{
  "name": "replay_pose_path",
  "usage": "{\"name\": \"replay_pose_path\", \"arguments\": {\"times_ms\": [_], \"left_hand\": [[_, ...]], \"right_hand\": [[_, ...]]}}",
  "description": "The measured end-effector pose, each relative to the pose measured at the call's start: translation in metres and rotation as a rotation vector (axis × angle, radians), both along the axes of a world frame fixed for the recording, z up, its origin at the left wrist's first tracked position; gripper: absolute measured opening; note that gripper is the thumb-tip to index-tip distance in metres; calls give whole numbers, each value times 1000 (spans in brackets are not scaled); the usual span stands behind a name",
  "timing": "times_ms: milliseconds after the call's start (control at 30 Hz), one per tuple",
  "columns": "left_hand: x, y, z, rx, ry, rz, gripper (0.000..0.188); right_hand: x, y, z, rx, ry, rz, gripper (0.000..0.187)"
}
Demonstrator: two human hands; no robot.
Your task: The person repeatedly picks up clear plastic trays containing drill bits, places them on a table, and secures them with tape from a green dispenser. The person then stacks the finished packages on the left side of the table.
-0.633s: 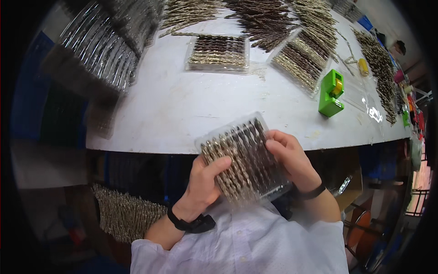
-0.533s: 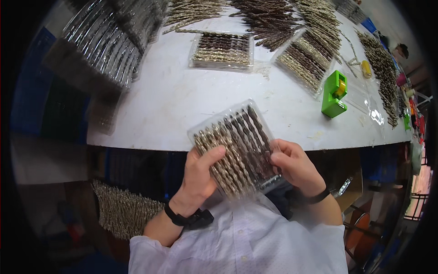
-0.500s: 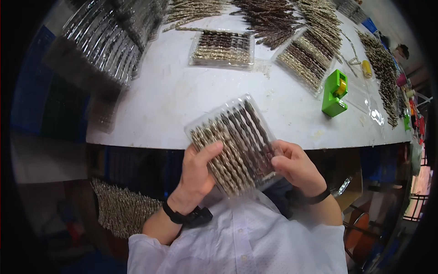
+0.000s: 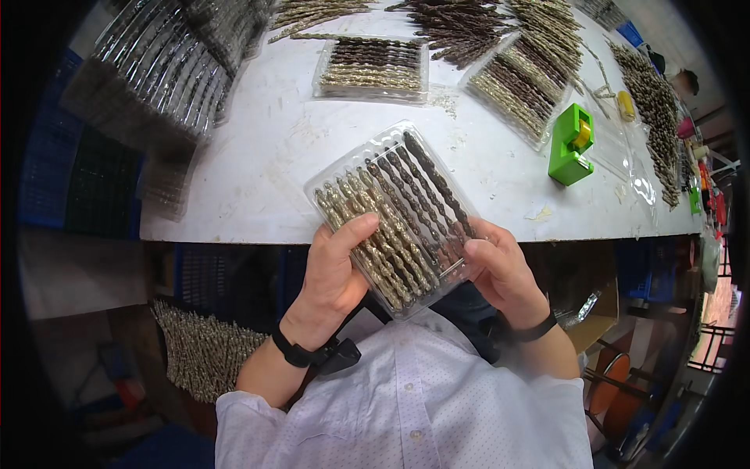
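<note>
A clear plastic tray (image 4: 344, 160) is tilted in front of me, over the table's near edge. Rows of knobbly gold sticks (image 4: 367, 227) fill its left side, and dark brown sticks (image 4: 418, 187) lie along its right. My left hand (image 4: 330, 266) grips the tray's left side, thumb lying over the gold sticks. At the lower right, my right hand (image 4: 502, 270) is closed on the edge, its thumb on the plastic by the ends of the dark sticks. The fingers of both hands are partly hidden beneath the tray.
Two filled trays lie on the white table (image 4: 258, 164): one straight (image 4: 371, 98), one slanted (image 4: 500, 109). A green tape dispenser (image 4: 570, 148) stands to the right. Loose dark sticks (image 4: 461, 27) are heaped behind; stacked clear trays (image 4: 156, 78) rise at left. More sticks (image 4: 207, 352) sit below the table.
The tray has shifted slightly up and left in the picture and shows more sharply. Both hands keep hold of it. The table and its contents sit slightly higher in view.
</note>
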State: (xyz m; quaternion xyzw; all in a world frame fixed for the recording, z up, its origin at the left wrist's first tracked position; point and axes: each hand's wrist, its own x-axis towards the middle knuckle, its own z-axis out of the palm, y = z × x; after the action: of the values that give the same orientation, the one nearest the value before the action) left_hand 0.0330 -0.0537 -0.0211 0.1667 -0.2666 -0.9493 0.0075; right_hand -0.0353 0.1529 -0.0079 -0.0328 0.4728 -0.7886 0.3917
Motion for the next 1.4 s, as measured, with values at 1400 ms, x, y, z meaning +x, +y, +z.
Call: {"name": "replay_pose_path", "arguments": {"times_ms": [1400], "left_hand": [[-13, 13, 25, 0, -32, -167, 39]], "right_hand": [[-22, 39, 7, -33, -38, -51, 27]]}}
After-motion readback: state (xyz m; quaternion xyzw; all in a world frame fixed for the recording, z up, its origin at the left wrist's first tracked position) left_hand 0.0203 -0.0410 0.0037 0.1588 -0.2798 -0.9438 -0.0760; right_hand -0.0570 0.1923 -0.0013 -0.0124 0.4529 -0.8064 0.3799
